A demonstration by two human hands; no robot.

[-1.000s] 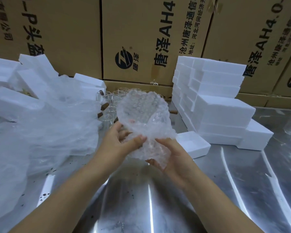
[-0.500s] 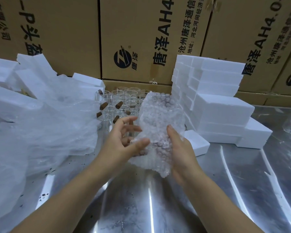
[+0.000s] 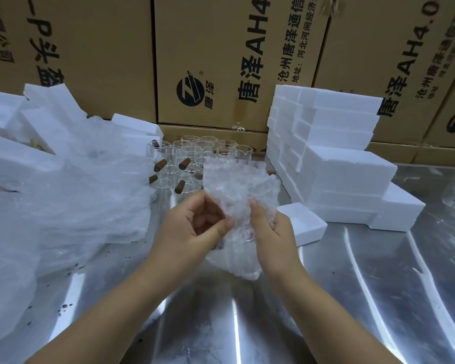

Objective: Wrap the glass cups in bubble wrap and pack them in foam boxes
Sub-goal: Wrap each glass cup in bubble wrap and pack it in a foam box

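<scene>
Bubble wrap (image 3: 241, 185): crumpled sheet held upright above the counter (image 3: 365, 298), centre of view, between both hands; can't tell if a cup is inside.
L hand (image 3: 192, 232): fingers curled, thumb + fingertips pinching wrap's left edge.
R hand (image 3: 271, 232): grasping wrap's right side, thumb on front, other fingers hidden behind it.
Glass cups (image 3: 192, 156): clear, clustered on counter just behind the wrap, brown stubby handles sticking out; neither hand on them.
Open foam box (image 3: 304, 223): small, white, on counter just R of R hand.
Foam boxes (image 3: 347, 169): stepped white stack, R of cups, in front of cartons.
Plastic bag (image 3: 71, 195): translucent, heaped at L over more foam pieces (image 3: 8, 156).
Cartons (image 3: 221, 56): brown cardboard w/ printed text + logo, lined along the back.
</scene>
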